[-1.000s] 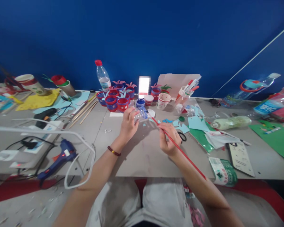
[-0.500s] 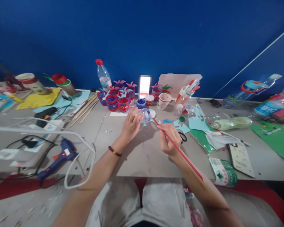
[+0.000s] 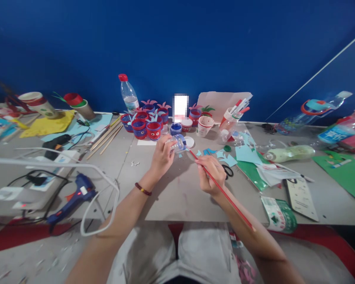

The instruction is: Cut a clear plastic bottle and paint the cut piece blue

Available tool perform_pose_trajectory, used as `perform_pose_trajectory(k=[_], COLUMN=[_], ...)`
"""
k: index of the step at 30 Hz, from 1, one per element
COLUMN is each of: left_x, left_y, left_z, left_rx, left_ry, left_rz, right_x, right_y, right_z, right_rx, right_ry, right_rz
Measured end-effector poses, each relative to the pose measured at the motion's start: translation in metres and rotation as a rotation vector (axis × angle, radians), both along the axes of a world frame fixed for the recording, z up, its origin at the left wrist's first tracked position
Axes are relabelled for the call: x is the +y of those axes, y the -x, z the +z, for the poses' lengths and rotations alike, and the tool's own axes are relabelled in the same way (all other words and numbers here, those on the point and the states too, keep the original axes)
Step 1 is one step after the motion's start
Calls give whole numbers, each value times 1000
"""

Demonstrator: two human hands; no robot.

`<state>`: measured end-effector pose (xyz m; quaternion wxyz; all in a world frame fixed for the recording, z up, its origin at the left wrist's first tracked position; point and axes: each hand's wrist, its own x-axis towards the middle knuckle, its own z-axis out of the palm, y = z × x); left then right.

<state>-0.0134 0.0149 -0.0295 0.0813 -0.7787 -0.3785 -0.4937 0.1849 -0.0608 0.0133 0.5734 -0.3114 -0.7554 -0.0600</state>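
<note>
A person's two forearms reached in over a gray counter, angled toward each other. The left hand, a beaded bracelet on its wrist, was turned back-side up, its curled fingers clamped around a clear plastic piece with blue on its rim. The right hand pinched a long red brush like a pen, thumb and fingers together near its front end, the handle slanting back over the forearm. The plastic piece lay tilted on its side, projecting rightward from the left grip, its rim pointing at the brush tip, just ahead of the right grip; contact was too small to make out. An open jar of blue paint stood just behind.
</note>
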Motion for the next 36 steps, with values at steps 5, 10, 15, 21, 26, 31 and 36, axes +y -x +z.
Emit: perform_pose_trajectory(k=[5,10,15,21,26,31,36], left_x=[1,3,3,4,4,7,4], left_y=[2,4,2,-3,-4,-2,2], left_z=[1,6,10,16,21,23,32], left_rx=[-70,-332,-662,-997,-1162,-1364,-1524], left_ry=[62,163,514,766,971,1174,1338], left_rz=[33,65,-33,-145,-183,-376,-481], right_x=[1,1,-1,-3,-2,-1,-1], right_y=[-1,0,0,-1,-3,-4,-5], right_z=[-5,-5,2,3,-5,-6,-7], right_rx=[-4,-18,9,144,200,223,233], right_ry=[24,33,-9,-62,-23,22,40], right_rz=[11,-13,-57,-35,-73,-58,-11])
